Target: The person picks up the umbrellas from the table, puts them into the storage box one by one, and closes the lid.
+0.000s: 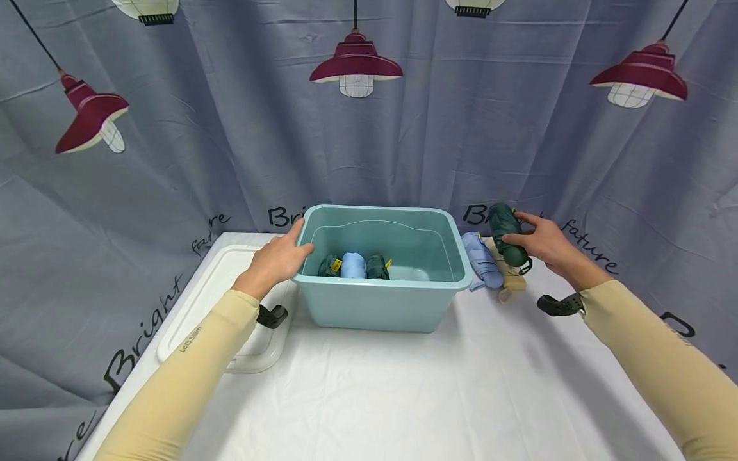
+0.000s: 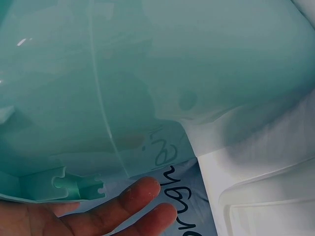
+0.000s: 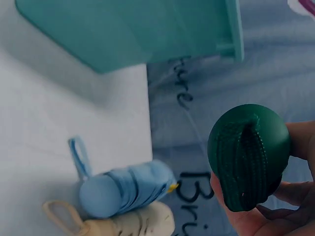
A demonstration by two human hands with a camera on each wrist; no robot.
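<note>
My left hand [image 1: 280,257] rests on the left rim of the teal bin [image 1: 380,301], apparently to keep it from sliding on the counter [image 1: 369,384]. Its fingers [image 2: 140,194] lie nearly straight against the bin's outer wall and rim, relaxed, curled round nothing.

My right hand [image 1: 539,243] holds a dark green folded umbrella [image 1: 508,235] clear of the counter, just right of the bin. The fingers and thumb wrap round its body in a firm grip; in the right wrist view its rounded end [image 3: 248,155] points away from the palm.

Three folded umbrellas already lie side by side on the bin floor: green [image 1: 330,266], light blue [image 1: 352,265], green [image 1: 377,267]. A light blue umbrella [image 1: 482,260] and a beige umbrella [image 1: 510,276] lie touching each other on the counter beside the bin's right wall, within reach. The bin's white lid [image 1: 230,307] lies flat to the left, under my forearm.
</note>
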